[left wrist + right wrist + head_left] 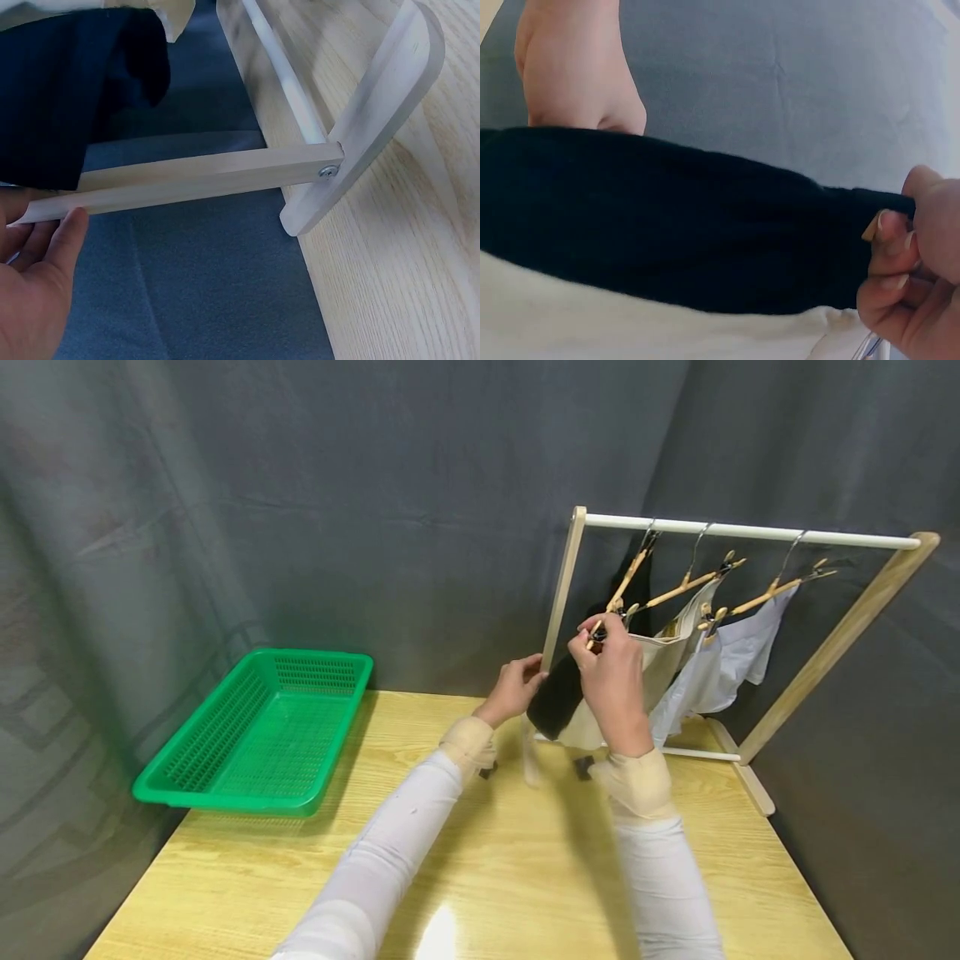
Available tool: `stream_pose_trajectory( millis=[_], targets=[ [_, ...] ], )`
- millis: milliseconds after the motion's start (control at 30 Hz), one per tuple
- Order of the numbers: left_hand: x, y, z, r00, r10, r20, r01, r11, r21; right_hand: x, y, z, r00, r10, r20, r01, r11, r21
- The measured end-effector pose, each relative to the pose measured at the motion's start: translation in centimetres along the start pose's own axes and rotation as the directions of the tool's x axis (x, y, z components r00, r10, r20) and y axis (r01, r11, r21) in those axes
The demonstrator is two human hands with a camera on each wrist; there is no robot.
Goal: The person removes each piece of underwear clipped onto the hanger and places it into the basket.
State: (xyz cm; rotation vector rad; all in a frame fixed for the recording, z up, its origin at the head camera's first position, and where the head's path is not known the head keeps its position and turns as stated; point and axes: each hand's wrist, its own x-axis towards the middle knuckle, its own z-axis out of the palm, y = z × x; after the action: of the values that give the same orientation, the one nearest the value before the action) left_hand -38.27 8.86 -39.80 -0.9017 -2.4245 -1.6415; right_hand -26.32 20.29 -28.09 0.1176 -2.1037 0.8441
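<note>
My left hand (513,690) grips the left wooden post (217,169) of a small clothes rack, its fingers and thumb around the post. With the right hand (617,681) I pinch a wooden hanger clip (595,635) at the upper edge of a black garment (557,697). That hanger (628,581) hooks over the rack's white top rail (750,532). In the right wrist view, the black cloth (667,225) stretches away from my pinching fingers, and it partly hides the left hand. The garment's far side cannot be seen.
Beside the black garment hang a beige garment (663,668) and a pale shirt-like one (720,664), each clipped to its own hanger. A green plastic basket (348,727) stands on the left of the wooden table (495,877). Dark grey curtains (420,527) enclose the back and sides.
</note>
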Motion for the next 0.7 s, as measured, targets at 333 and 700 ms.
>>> stream_pose_trajectory(
  millis=[333,700],
  targets=[
    [-0.3,-0.2,0.1,1.0,-0.003,0.009,0.003,1.0,0.014,-0.5,0.1,-1.0,0.985,-0.159,0.064,0.16,0.987,-0.013],
    [0.3,0.0,-0.6,0.998,0.022,0.05,-0.027,0.996,0.09,-6.7,0.3,-2.8,0.952,-0.28,0.122,0.279,0.96,0.02]
  ],
)
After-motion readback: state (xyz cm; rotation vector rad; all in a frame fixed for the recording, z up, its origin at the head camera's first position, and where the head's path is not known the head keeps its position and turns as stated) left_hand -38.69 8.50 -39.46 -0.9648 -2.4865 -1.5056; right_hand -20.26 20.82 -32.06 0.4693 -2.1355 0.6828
